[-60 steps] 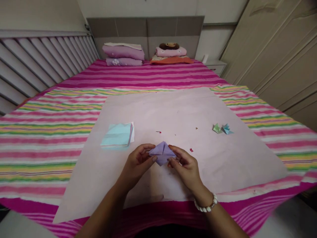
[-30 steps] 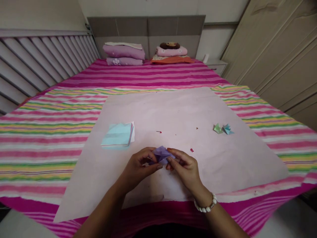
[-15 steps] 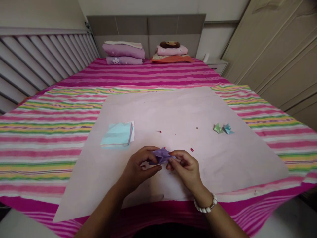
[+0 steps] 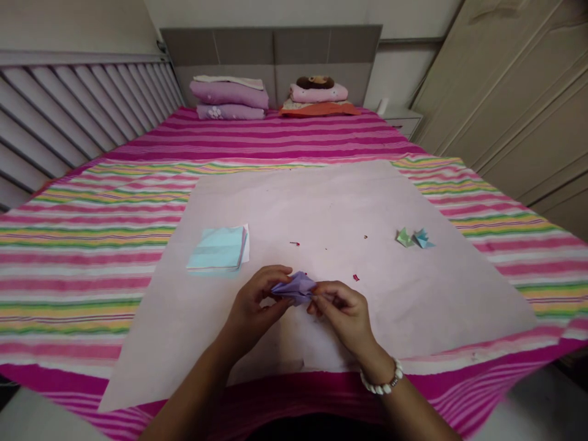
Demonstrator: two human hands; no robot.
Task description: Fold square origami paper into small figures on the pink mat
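The left hand (image 4: 261, 300) is pinching the left end of a purple folded paper (image 4: 296, 289) between its thumb and fingers, while the right hand (image 4: 342, 306) is nipping the opposite corner, its thumb and forefinger closing narrowly on it. The paper is sitting between the two hands, over the near half of a pale sheet (image 4: 321, 202) that is lying on a striped bedspread (image 4: 92, 257); whether it is touching the sheet, one cannot tell. A stack of light blue paper (image 4: 218, 248) is lying on the left, a green folded piece (image 4: 405, 237) and a blue folded piece (image 4: 422, 238) are standing side by side on the right, and a red scrap (image 4: 356, 278) is lying near the right hand
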